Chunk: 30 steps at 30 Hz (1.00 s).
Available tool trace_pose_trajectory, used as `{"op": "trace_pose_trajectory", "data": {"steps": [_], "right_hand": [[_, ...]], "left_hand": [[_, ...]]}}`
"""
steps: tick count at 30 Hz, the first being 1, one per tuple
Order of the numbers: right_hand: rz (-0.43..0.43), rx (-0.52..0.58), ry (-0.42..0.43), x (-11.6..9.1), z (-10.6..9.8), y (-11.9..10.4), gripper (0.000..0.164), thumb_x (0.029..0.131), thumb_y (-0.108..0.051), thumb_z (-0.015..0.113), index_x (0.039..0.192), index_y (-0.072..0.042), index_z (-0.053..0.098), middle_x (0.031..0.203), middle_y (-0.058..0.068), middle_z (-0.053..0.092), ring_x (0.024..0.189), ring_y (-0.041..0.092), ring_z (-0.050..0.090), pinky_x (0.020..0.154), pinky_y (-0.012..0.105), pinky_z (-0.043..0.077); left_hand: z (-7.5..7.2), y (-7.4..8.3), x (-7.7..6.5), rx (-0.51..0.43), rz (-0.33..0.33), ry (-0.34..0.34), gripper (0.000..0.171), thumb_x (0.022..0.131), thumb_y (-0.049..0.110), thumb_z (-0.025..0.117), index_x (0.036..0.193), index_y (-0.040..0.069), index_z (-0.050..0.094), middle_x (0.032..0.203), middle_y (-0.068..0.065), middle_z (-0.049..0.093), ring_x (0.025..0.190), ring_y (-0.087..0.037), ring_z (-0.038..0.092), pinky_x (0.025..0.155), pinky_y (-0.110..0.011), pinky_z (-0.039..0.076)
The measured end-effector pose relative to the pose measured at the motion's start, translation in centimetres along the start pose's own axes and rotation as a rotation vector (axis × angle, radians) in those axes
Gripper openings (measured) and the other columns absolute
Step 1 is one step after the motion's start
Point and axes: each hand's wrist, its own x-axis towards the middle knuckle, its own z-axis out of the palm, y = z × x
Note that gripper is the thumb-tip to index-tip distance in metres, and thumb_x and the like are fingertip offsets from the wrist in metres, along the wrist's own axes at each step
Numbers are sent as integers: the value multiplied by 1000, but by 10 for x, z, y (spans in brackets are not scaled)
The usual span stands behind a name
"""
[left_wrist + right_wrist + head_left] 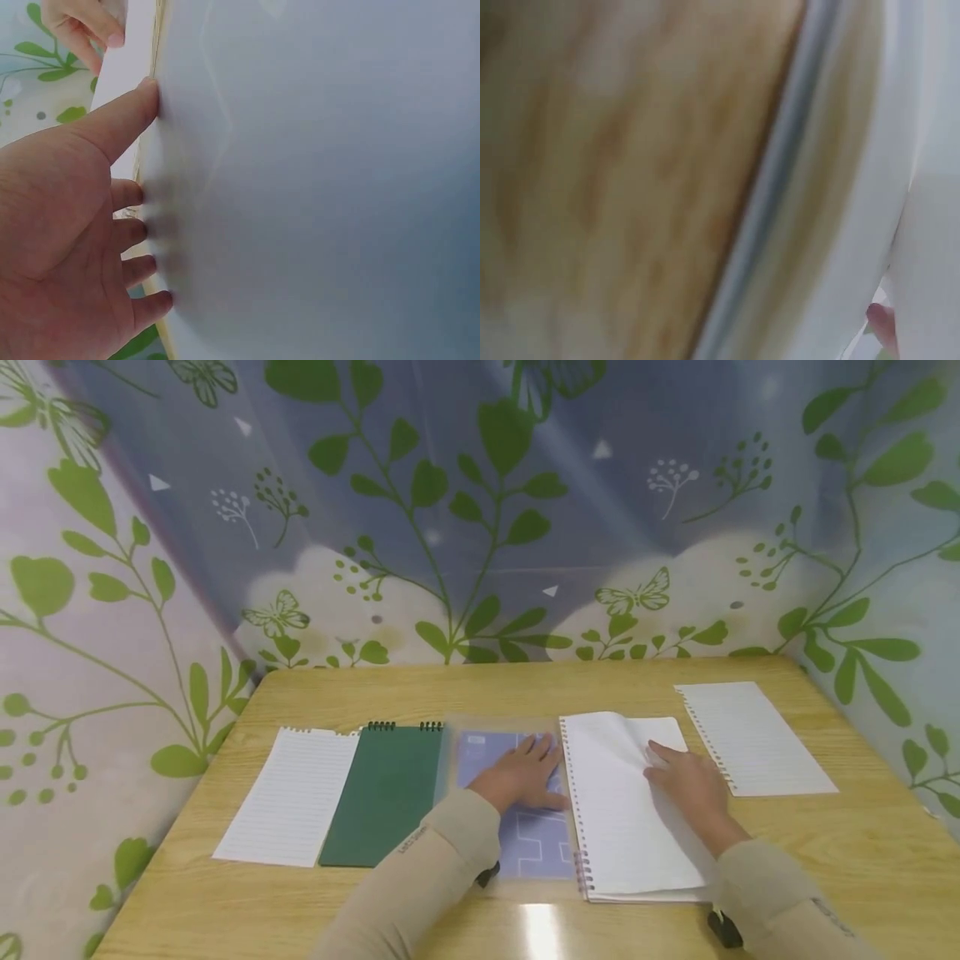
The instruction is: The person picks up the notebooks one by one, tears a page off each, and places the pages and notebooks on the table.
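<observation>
An opened spiral notebook [615, 827] lies on the table, its purple cover [536, 839] under a clear plastic sheet to the left. My left hand [525, 772] rests on that cover with its fingers spread. In the left wrist view, the left thumb and fingertips of the left hand [67, 232] touch the cover near its edge. My right hand [693, 785] pinches a white lined page [600, 777], which is creased and bulges up near its top right corner. In the right wrist view the page [930, 262] curves up and hides most of the right hand; one fingertip shows.
Left of the notebook lies a dark green top-spiral notepad [386, 802], with a torn lined sheet [288, 802] beside it. Another torn sheet [757, 739] lies at the back right of the wooden table [465, 689]. A leaf-patterned cloth [465, 510] hangs behind.
</observation>
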Motion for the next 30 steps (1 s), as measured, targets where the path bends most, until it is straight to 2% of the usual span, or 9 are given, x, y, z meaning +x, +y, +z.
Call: {"op": "trace_pose_trajectory", "data": {"steps": [2, 5, 8, 11, 14, 18, 22, 25, 30], "right_hand": [[7, 26, 4, 1, 0, -1, 51, 83, -23, 62, 130, -6, 51, 130, 29, 45, 102, 48, 51, 77, 50, 46], [30, 80, 23, 5, -2, -1, 58, 81, -18, 62, 131, 5, 44, 133, 33, 40, 116, 55, 38, 94, 60, 35], [111, 186, 17, 11, -9, 4, 64, 83, -19, 61, 132, 14, 34, 130, 38, 38, 116, 56, 36, 96, 60, 33], [208, 282, -18, 17, -18, 10, 64, 88, -24, 55, 132, 15, 31, 128, 39, 40, 115, 54, 39, 94, 57, 36], [240, 301, -30, 20, -25, 15, 55, 91, -27, 50, 127, 14, 40, 126, 35, 46, 112, 51, 44, 90, 54, 39], [188, 251, 26, 21, -29, 19, 40, 92, -25, 52, 110, 10, 58, 116, 31, 57, 100, 46, 53, 79, 50, 43], [130, 215, 49, 21, -31, 21, 34, 92, -23, 51, 100, 9, 61, 106, 29, 61, 85, 40, 56, 68, 43, 42], [121, 219, 17, 21, -33, 24, 34, 93, -23, 48, 96, 9, 60, 100, 28, 61, 78, 35, 53, 63, 38, 40], [135, 262, -106, 23, -34, 29, 32, 94, -22, 42, 98, 8, 53, 97, 26, 55, 79, 31, 48, 63, 32, 37]], "left_hand": [[0, 0, -1, -4, 2, 0, 83, 86, 60, 48, 149, 19, 12, 157, -3, 1, 144, -24, 2, 116, -38, 16], [0, 0, -1, -5, 10, 10, 84, 86, 60, 47, 149, 19, 11, 157, -3, 1, 144, -24, 2, 116, -38, 15], [0, -1, -1, -3, 13, 18, 84, 86, 61, 47, 149, 19, 10, 157, -3, 1, 144, -23, 2, 116, -38, 15], [-1, 0, -2, -17, 7, 12, 84, 85, 60, 49, 149, 19, 11, 157, -3, 1, 144, -23, 2, 116, -38, 14], [-3, 0, -3, -27, 3, 7, 84, 85, 59, 51, 149, 19, 13, 157, -3, 3, 144, -23, 3, 116, -38, 15], [-4, 1, -3, -22, 4, 7, 85, 84, 59, 52, 149, 19, 15, 157, -3, 5, 144, -24, 6, 116, -38, 17], [-4, -1, 0, -24, -7, 17, 87, 82, 61, 53, 148, 20, 16, 156, -2, 7, 144, -24, 8, 115, -40, 18], [-3, -2, 4, -24, -22, 35, 90, 79, 64, 55, 148, 21, 17, 156, -1, 10, 143, -24, 11, 114, -44, 20], [-2, -3, 8, -14, -40, 67, 100, 73, 68, 59, 148, 16, 18, 153, -3, 19, 141, -24, 18, 111, -44, 26]]}}
